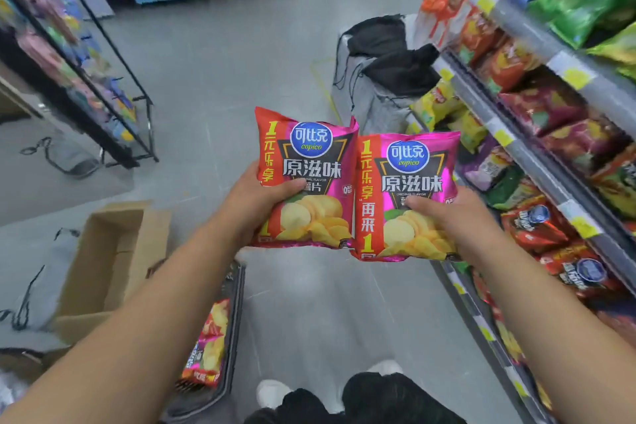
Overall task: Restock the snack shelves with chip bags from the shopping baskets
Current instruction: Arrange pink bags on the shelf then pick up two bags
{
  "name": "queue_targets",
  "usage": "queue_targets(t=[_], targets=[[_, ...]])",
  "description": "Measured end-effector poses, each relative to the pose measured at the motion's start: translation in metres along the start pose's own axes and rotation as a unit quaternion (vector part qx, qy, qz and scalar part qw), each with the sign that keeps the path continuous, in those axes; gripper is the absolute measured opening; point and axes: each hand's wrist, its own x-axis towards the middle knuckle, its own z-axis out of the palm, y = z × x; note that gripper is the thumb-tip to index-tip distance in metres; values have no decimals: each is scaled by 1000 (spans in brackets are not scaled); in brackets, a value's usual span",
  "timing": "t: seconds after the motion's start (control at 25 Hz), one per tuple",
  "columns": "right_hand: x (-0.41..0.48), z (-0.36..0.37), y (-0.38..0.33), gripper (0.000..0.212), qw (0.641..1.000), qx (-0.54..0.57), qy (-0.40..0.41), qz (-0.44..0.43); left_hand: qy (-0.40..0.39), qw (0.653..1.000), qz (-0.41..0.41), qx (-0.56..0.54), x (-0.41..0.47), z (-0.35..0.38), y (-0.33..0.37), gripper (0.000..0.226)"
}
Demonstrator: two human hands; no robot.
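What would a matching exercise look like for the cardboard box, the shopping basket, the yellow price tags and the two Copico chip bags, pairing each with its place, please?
Things:
1. cardboard box
2. shopping basket
3. yellow price tags
4. Copico chip bags

Places:
A. one in the left hand, one in the right hand
B. on the floor at the left, open
C. along the shelf edges at the right
D. on the floor beside the box, with a bag of chips inside

Pairs: 1-B, 2-D, 3-C, 4-A
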Motion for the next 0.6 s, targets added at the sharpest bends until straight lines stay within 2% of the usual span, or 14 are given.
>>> queue_targets(t=[0.24, 0.4, 0.6], targets=[[-31, -167, 8, 27, 990, 62, 129, -11, -135, 989, 19, 60, 24, 181, 45, 44], [-57, -257, 10, 30, 973, 91, 210, -28, -200, 975, 37, 91, 27, 286, 75, 52], [-104, -355, -6, 29, 940, 120, 312, -76, -287, 946, 108, 102, 13, 412, 132, 33]])
